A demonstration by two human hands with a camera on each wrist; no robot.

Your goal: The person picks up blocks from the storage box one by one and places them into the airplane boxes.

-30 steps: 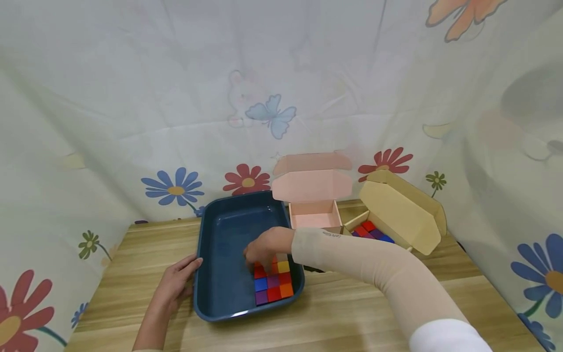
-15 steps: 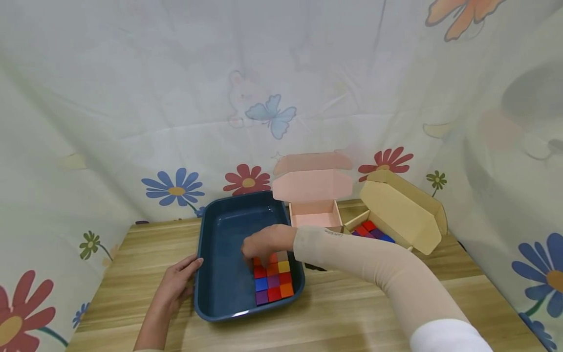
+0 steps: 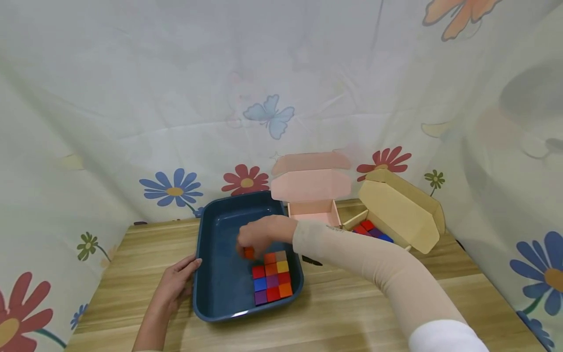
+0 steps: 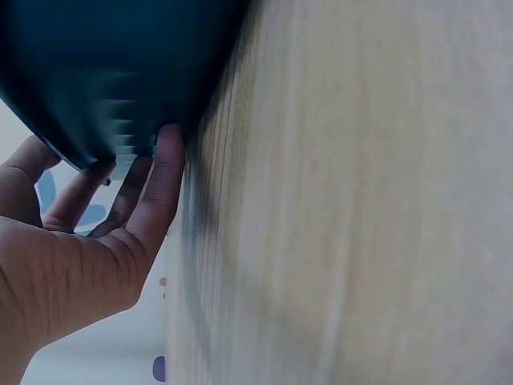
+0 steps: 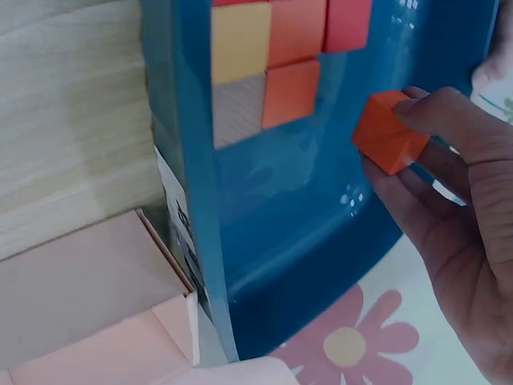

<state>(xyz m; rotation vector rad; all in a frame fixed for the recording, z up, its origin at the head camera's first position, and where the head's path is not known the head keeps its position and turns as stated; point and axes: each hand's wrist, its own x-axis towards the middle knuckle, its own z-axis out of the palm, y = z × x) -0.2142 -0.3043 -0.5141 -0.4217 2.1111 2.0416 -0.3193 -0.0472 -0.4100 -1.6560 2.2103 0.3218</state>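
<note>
My right hand (image 3: 255, 237) pinches an orange cube (image 5: 390, 132) between thumb and fingers, raised over the bare part of the blue tray (image 3: 224, 278). Below and to the right of it, coloured cubes (image 3: 272, 279) in red, blue, purple, orange and yellow lie packed in rows against the tray's right wall. A plain greyish wooden cube (image 5: 239, 111) sits at the end of one row beside another orange cube (image 5: 290, 93). My left hand (image 3: 177, 279) holds the tray by its left side. The left wrist view shows its fingertips (image 4: 169, 136) against the outer wall, the thumb up at the rim.
An open pink box (image 3: 313, 208) stands against the tray's right side, near the back. Farther right, an open yellow box (image 3: 401, 211) holds several red, blue and purple cubes (image 3: 372, 230). Wood-grain tabletop (image 3: 334, 308) extends in front, and a flowered curtain (image 3: 211, 146) hangs behind.
My right hand has lifted the orange cube from the end of the left row and drawn it up and slightly left, baring a gap. The left hand and tray stay in place.
</note>
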